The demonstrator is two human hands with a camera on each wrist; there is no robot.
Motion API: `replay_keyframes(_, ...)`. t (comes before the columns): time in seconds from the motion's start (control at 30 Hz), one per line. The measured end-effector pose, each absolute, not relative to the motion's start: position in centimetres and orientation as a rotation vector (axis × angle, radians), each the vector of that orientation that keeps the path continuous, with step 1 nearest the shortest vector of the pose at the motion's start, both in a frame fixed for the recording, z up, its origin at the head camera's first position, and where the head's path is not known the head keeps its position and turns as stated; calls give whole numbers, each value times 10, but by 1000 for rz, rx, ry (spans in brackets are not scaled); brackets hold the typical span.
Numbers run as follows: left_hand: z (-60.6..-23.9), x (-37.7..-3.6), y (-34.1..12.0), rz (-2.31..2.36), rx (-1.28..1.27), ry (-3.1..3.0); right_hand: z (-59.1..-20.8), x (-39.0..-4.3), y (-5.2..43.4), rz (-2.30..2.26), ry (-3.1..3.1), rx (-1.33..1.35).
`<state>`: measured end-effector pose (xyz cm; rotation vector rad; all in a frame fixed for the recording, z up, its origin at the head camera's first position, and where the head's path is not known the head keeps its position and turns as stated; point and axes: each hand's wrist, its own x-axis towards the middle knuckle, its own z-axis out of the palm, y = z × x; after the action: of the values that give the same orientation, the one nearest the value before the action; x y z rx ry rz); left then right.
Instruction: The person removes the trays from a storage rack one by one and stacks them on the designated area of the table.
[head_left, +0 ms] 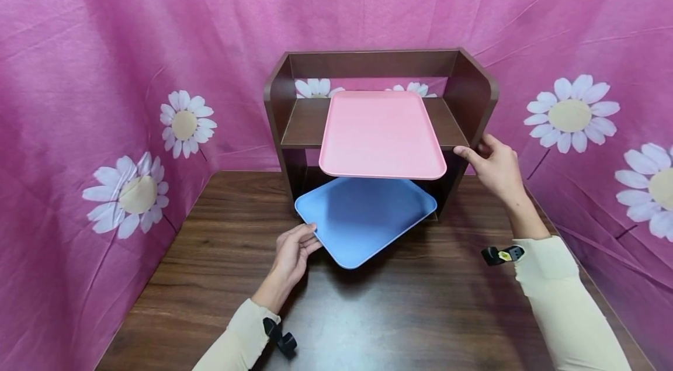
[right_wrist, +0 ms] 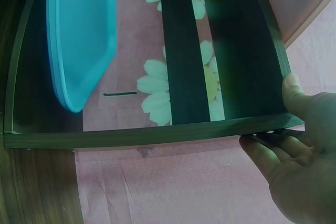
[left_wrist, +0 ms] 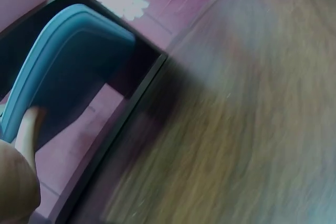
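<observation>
At centre of the head view, left hand (head_left: 294, 251): I pinch the near left edge of the blue tray (head_left: 365, 216), which lies half under the shelf (head_left: 473, 96) on the table (head_left: 210, 254).
Right hand (head_left: 494, 169): fingers curled around the shelf's right side panel, holding it.
Pink tray (head_left: 381, 134): rests on the upper board, above the blue one.

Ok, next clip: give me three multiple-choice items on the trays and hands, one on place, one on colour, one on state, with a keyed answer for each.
1. Where is the pink tray?
A. on the shelf board
B. on the table
C. on the floor

2. What colour is the tray the left hand touches?
A. green
B. blue
C. white

3. What is the right hand doing?
A. lifting the pink tray
B. hanging free
C. gripping the shelf's side panel

Answers:
1 A, it lies on the shelf, overhanging the front.
2 B, fingers grip the blue tray by its edge.
3 C, thumb and fingers clasp the panel edge.
</observation>
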<state>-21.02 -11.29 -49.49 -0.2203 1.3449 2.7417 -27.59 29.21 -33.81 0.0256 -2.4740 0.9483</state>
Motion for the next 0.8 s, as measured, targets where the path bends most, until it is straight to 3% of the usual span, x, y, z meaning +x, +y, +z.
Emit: replay_keyframes(0.8, -478, -219, -169, 2577, 44, 1353, -338, -276, 292, 952, -2476, 28)
